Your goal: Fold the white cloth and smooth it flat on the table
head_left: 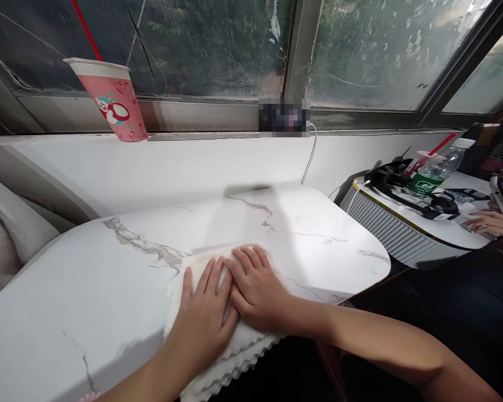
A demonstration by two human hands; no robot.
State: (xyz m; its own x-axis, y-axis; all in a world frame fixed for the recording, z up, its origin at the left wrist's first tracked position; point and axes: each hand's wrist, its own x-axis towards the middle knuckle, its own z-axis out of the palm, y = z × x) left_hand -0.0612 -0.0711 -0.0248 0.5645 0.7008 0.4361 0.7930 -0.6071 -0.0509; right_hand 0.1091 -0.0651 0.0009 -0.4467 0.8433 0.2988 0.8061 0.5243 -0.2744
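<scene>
I see left hand (203, 318) and right hand (257, 290) spread flat on cloth (235, 346), frame centre | cup (111, 97) upper left, contents hidden | bottle (436, 167) right, contents unclear

The cloth (218, 357) is partly hidden under both hands, and a blurred patch (284, 117) covers something on the sill.

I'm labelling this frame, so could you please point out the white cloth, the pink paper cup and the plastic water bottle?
white cloth (238, 349): head view, on its scalloped edge hanging over the table.
pink paper cup (115, 103): head view, on its printed side wall.
plastic water bottle (433, 173): head view, on its body above the green label.
</scene>
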